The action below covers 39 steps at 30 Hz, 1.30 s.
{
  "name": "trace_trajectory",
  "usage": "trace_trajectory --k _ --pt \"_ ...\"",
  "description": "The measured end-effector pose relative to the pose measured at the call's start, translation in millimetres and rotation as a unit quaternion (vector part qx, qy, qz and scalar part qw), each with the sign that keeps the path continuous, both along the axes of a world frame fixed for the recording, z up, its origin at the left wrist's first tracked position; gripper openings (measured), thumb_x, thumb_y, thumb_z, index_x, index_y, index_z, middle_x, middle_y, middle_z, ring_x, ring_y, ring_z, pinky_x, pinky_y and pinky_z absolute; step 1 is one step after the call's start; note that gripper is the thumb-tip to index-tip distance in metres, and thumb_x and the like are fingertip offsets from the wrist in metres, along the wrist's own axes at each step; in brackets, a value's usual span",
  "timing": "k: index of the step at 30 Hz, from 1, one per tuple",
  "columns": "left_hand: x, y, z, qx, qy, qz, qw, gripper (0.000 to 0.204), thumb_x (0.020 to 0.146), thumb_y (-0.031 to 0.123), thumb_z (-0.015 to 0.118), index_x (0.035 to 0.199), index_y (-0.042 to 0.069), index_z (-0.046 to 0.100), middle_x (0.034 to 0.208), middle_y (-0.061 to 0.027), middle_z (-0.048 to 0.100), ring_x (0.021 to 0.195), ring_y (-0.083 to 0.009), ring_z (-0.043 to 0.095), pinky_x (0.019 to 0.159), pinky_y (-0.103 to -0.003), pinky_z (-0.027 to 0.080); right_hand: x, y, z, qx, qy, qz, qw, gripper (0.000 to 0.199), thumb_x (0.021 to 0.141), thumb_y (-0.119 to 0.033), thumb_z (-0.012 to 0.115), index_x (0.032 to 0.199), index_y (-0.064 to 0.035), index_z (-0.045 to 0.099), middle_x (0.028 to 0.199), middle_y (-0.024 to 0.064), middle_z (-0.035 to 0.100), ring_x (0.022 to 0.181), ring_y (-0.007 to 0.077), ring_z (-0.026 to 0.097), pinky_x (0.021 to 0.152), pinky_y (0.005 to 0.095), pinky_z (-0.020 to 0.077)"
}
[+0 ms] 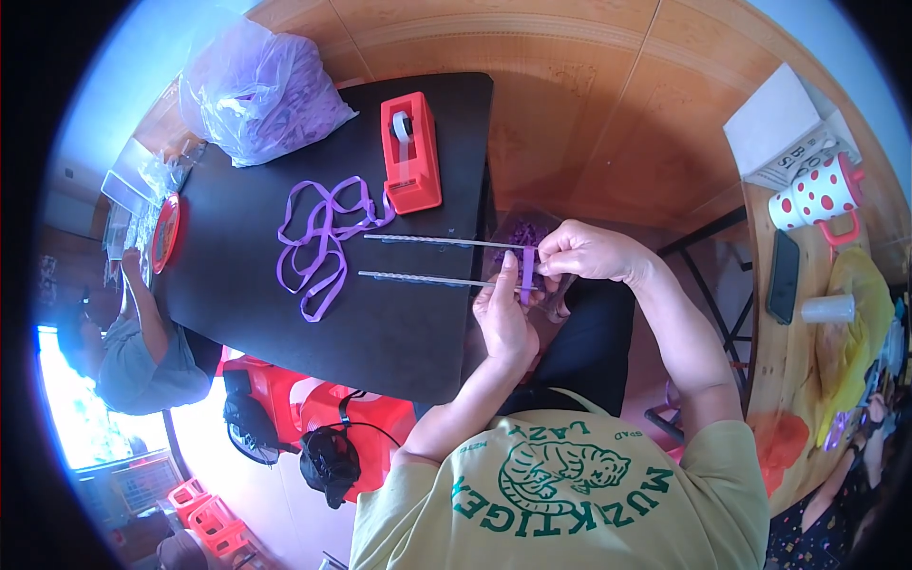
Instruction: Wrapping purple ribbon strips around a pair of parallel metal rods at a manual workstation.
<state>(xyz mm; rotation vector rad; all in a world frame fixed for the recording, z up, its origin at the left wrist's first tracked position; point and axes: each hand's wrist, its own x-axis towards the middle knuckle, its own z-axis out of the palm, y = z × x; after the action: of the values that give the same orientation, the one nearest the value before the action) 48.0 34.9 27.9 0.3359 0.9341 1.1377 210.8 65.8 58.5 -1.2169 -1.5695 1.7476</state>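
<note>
Two thin metal rods [418,276] lie parallel, reaching from the table toward me past its right edge. A short band of purple ribbon [527,275] spans their near ends. My left hand [503,318] pinches at the ribbon and the lower rod, thumb pointing up. My right hand [589,253] is closed in a pinch on the ribbon beside the upper rod; its fingertips partly hide what they grip. Below the hands sits a clear container [560,290] with small purple pieces. A loose tangle of purple ribbon [323,233] lies on the black table [399,328].
A red tape dispenser [410,161] and a stuffed plastic bag [266,95] stand on the table. Across it, another person's arm [142,290] is near a red plate [166,233]. At right, a wooden bench [771,361] holds a dotted cup [815,195], a phone [783,275] and a white box [777,128].
</note>
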Motion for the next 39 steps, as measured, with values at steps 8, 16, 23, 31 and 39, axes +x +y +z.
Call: trace_trajectory --k 8,16,23,31,39 --pt "0.2 0.3 -5.4 0.001 -0.002 0.0 1.0 0.025 0.091 0.022 0.06 0.074 0.004 0.063 0.067 -0.0063 0.062 0.055 -0.0125 0.054 0.055 -0.026 0.044 -0.7 -0.1 1.5 -0.004 -0.001 -0.005 1.0 0.019 0.081 -0.008 0.055 0.065 0.0016 0.06 0.062 0.0048 0.059 0.061 0.0102 0.054 0.06 0.0264 0.0433" --pt "0.6 -0.8 -8.4 0.017 -0.006 0.005 1.0 0.017 0.088 0.015 0.062 0.076 0.003 0.063 0.066 -0.0048 0.06 0.053 -0.0122 0.053 0.053 -0.026 0.046 0.3 -1.2 0.9 -0.02 0.018 -0.011 1.0 0.019 0.082 -0.009 0.056 0.067 0.0015 0.062 0.062 0.0048 0.059 0.061 0.0096 0.055 0.061 0.0257 0.0436" --pt "-0.4 -0.6 -8.3 0.017 0.001 0.01 1.0 0.01 0.085 0.008 0.061 0.077 0.001 0.062 0.064 -0.0048 0.057 0.052 -0.0124 0.052 0.052 -0.026 0.048 8.1 2.0 -11.8 -0.046 0.036 0.017 0.998 0.014 0.087 -0.009 0.058 0.084 0.0013 0.067 0.073 0.0052 0.064 0.067 0.0101 0.059 0.067 0.026 0.0472" --pt "-8.9 -7.4 -7.2 0.006 -0.003 -0.018 1.0 0.016 0.087 0.011 0.058 0.075 0.001 0.06 0.065 -0.0052 0.056 0.056 -0.0154 0.053 0.057 -0.028 0.047 8.8 31.9 -51.0 0.016 0.09 0.139 0.986 0.012 0.088 -0.005 0.06 0.098 -0.0019 0.067 0.084 0.0036 0.067 0.077 0.0116 0.06 0.076 0.0274 0.0479" --pt "-19.3 -12.2 -0.1 -0.024 -0.012 -0.062 0.998 0.014 0.088 0.013 0.058 0.078 0.004 0.062 0.071 -0.0057 0.059 0.064 -0.0174 0.059 0.061 -0.029 0.046 -10.1 54.1 -64.3 0.056 0.149 0.193 0.968 0.016 0.08 -0.008 0.07 0.094 0.0002 0.067 0.084 0.0051 0.068 0.077 0.0126 0.061 0.073 0.0283 0.0477"
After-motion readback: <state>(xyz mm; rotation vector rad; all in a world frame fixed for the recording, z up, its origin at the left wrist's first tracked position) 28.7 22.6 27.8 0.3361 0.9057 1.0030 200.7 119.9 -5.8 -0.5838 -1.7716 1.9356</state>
